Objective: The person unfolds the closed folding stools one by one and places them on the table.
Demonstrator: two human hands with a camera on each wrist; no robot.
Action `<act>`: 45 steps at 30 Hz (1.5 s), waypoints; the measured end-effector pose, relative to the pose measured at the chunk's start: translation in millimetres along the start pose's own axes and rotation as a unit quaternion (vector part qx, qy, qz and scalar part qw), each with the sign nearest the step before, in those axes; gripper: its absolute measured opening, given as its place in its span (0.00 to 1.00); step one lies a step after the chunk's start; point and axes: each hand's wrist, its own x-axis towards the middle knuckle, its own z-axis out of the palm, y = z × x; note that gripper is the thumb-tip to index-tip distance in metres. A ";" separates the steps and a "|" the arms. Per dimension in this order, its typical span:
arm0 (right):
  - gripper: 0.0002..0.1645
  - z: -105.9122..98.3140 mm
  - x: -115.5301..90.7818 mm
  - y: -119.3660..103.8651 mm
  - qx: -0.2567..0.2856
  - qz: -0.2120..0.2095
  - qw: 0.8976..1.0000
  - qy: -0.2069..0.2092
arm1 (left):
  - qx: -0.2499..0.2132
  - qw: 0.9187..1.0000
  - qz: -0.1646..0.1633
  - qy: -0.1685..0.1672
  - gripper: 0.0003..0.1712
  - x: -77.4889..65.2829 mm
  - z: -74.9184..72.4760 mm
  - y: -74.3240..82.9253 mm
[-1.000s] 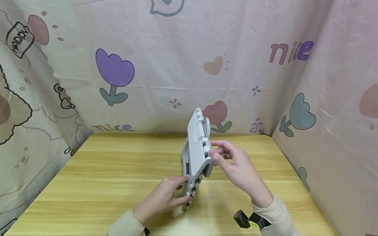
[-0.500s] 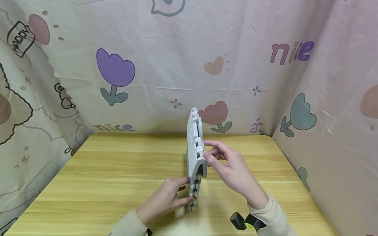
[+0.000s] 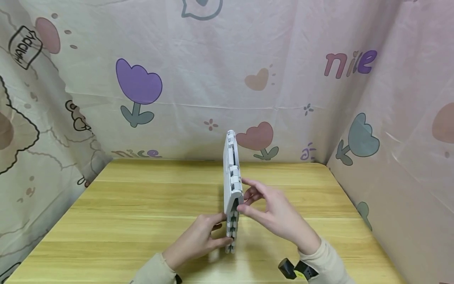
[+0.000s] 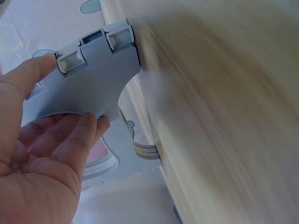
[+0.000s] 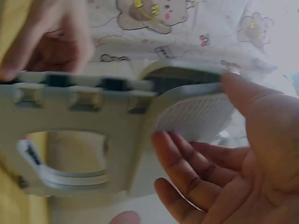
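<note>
A grey-white plastic folding step stool [image 3: 231, 169] stands on edge, almost folded flat, its narrow hinged side toward me. My left hand [image 3: 200, 236] grips its lower part; in the left wrist view, the thumb [image 4: 39, 70] lies at the hinge edge and the fingers reach into the cutout in the panel. On the other side, my right hand [image 3: 273, 211] touches the right panel with spread, slightly bent fingers. The right wrist view shows its thumb [image 5: 243, 91] at the rounded end of the panels and fingertips at the ribbed face [image 5: 196, 114]. A narrow gap separates the folded top panels.
The stool stands on a wooden table [image 3: 149, 197] with light yellow boards. Behind it and at both sides hangs a pale printed curtain [image 3: 198, 71] with flowers and lettering. A black wrist device [image 3: 298, 269] is strapped over the right sleeve.
The stool's panels have swung closer together and it has turned edge-on to me. My right hand has moved left with the panel, then slid down and nearer. The left hand keeps its grip.
</note>
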 end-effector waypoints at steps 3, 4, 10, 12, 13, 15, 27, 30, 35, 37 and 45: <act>0.46 8.3 -0.8 11.1 -0.006 0.015 1.000 -0.022 | 0.003 1.000 -0.004 0.000 0.26 -0.4 -1.2 0.2; 0.46 11.4 -1.0 14.8 -0.004 0.019 0.999 -0.026 | 0.005 1.000 -0.004 0.001 0.26 -0.5 -1.4 0.1; 0.36 27.6 -3.4 30.8 -0.005 0.042 0.998 -0.055 | 0.019 1.000 0.006 0.004 0.26 -1.3 -1.0 0.0; 0.33 30.6 -4.1 33.2 -0.004 0.054 0.997 -0.056 | 0.020 1.000 0.009 0.005 0.26 -1.3 -0.9 0.2; 0.32 32.3 -4.4 34.5 -0.002 0.057 0.997 -0.056 | 0.020 1.000 0.010 0.005 0.26 -1.3 -0.8 0.3; 0.28 35.6 -5.0 37.1 0.003 0.057 0.997 -0.061 | 0.022 1.000 0.013 0.006 0.25 -1.3 -0.8 0.6; 0.17 50.7 -8.3 48.9 0.007 0.021 0.997 -0.073 | 0.031 0.999 0.015 0.007 0.26 -3.1 -1.6 -0.7; 0.17 51.0 -8.7 49.3 -0.001 0.014 0.998 -0.068 | 0.036 0.999 0.023 0.009 0.26 -4.2 -1.9 -2.2; 0.16 50.4 -9.8 49.9 -0.012 0.012 0.998 -0.057 | 0.035 0.999 0.023 0.008 0.27 -6.3 -3.5 -4.3; 0.17 50.5 -10.2 50.5 -0.017 0.015 0.998 -0.055 | 0.032 0.999 0.020 0.006 0.27 -7.2 -4.6 -4.9; 0.20 47.3 -13.3 52.9 -0.029 0.031 0.998 -0.051 | 0.027 1.000 0.011 0.001 0.29 -9.7 -8.4 -5.5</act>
